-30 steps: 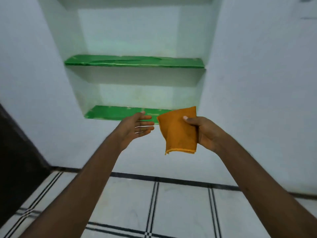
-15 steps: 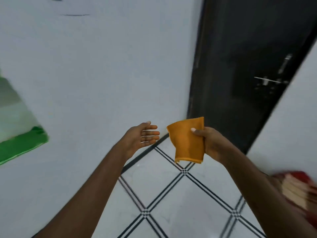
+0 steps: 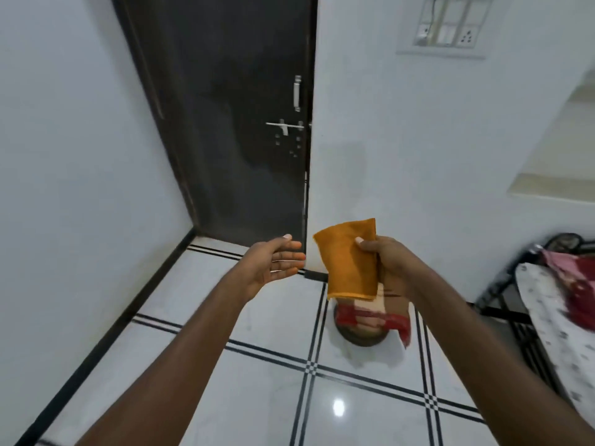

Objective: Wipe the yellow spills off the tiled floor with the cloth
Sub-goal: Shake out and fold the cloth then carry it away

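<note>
Two quick turns of the head and the whole backdrop is different: a second ago it was green niche shelves on a white wall, half a second ago the wall corner with a dark door edging in, and now the dark door [image 3: 231, 123] sits dead centre-far with its latch in plain sight. Hands barely changed through all of that, though. The right hand [image 3: 391, 263] is still pinching the folded orange cloth [image 3: 349, 262] by its upper right corner, thumb on the front, so it hangs down in the air well above the tiled floor [image 3: 199, 365]. The left hand [image 3: 273, 265] is just left of it, spread flat with fingers pointing at the cloth, holding nothing and not touching it.

New stuff on the right side: a round dark thing with a red and cream checked cloth [image 3: 370, 317] draped on it sits on the floor just past the hands, and a black-framed bed [image 3: 547, 317] pokes in at the right edge.

No yellow spills anywhere on the tiles I can see, only white tiles and a light glare near me. So my read is this is still the looking-around phase; wiping hasn't begun and the cloth needs to get down to the floor once the mess turns up.
</note>
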